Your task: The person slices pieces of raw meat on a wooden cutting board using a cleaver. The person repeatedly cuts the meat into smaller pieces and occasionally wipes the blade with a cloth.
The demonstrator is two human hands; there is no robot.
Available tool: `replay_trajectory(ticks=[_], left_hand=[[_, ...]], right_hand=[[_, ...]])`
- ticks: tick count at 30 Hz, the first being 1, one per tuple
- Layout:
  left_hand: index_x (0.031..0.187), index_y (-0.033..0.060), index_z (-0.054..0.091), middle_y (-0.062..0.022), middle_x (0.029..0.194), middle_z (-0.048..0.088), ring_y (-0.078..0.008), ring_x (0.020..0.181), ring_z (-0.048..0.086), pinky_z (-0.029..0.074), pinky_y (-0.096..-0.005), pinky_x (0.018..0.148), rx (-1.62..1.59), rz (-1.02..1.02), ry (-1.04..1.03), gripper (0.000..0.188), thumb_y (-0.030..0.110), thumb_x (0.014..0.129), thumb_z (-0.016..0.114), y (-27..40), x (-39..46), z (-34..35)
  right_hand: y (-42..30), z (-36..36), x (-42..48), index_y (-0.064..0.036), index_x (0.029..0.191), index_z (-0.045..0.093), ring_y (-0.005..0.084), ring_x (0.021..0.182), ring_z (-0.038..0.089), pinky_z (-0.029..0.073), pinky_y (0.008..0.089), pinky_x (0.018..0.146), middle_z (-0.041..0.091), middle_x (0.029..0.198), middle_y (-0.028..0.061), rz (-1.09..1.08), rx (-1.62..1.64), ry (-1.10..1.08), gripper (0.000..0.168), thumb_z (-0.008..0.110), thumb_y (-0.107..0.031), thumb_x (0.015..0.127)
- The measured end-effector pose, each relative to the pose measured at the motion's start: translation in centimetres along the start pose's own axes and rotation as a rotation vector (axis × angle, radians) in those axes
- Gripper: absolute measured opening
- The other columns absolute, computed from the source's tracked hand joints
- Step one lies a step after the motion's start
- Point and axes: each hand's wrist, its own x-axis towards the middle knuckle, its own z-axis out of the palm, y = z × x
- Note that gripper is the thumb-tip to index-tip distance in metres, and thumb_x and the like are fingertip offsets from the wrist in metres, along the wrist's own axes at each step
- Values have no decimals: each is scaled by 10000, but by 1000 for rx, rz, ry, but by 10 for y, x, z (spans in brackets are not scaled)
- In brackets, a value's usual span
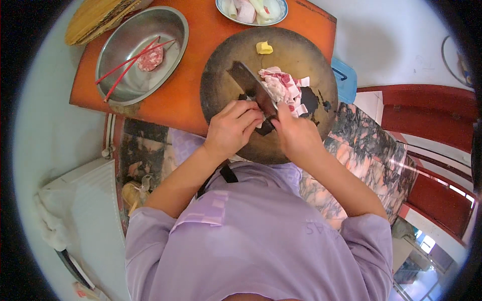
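A cleaver (pixel 256 90) is gripped in my right hand (pixel 300 136), its dark blade slanting up and left across a round wooden chopping board (pixel 241 41). My left hand (pixel 234 126) lies just left of the blade, fingers curled down on a small pale piece of meat (pixel 259 125) that they mostly hide. Right of the blade is a heap of cut pink-and-white meat (pixel 284 87). Toward the board's far edge sits a peeled yellow chunk (pixel 264 47), possibly ginger. Dark wet patches mark the board around the cleaver.
The board rests on an orange table (pixel 196 71). To its left, a metal basin (pixel 130 81) holds minced meat (pixel 150 59) and red chopsticks (pixel 130 62). A plate (pixel 280 19) of pale food stands behind the board. Another wooden board (pixel 98 19) is at far left; a blue plastic item (pixel 345 81) is at right.
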Motion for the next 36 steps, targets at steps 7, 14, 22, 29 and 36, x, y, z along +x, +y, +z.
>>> replay_trajectory(ticks=[7, 14, 22, 29, 36], left_hand=[[925, 95, 691, -34, 1000, 659, -248, 899, 652, 556, -351, 761, 25, -8, 31, 113, 108, 830, 750, 0, 1, -2], [931, 85, 708, -54, 1017, 675, -269, 921, 661, 557, -366, 797, -22, -44, 8, 142, 97, 802, 766, 2, -1, 0], [932, 80, 697, -36, 1012, 658, -260, 903, 649, 557, -360, 766, 18, 4, 56, 132, 101, 816, 758, -1, -2, 0], [932, 81, 713, -61, 1020, 670, -273, 936, 654, 551, -369, 798, -14, -23, 22, 152, 88, 796, 781, -3, -3, -1], [915, 79, 708, -66, 1022, 678, -274, 932, 660, 553, -369, 809, -34, -36, 25, 140, 90, 797, 782, -1, -1, -1]], right_hand=[[2, -6, 11, -6, 1049, 416, 452, 676, 667, 512, 547, 584, 650, 709, 250, -37, -38, -42, 227, 580, -84, 914], [-4, -1, 14, 2, 1068, 424, 442, 701, 679, 526, 544, 600, 661, 735, 244, -1, -44, -53, 268, 605, -109, 904], [0, 7, 50, -12, 1082, 427, 464, 667, 630, 467, 554, 573, 628, 694, 252, -99, -25, 68, 243, 580, -166, 973], [-6, -19, -9, -9, 1114, 433, 456, 648, 634, 477, 539, 558, 638, 695, 231, -5, -32, 21, 249, 588, -143, 972], [-4, -14, -11, -16, 1048, 412, 465, 671, 650, 499, 558, 583, 643, 703, 254, 32, -8, -74, 206, 570, -109, 956]])
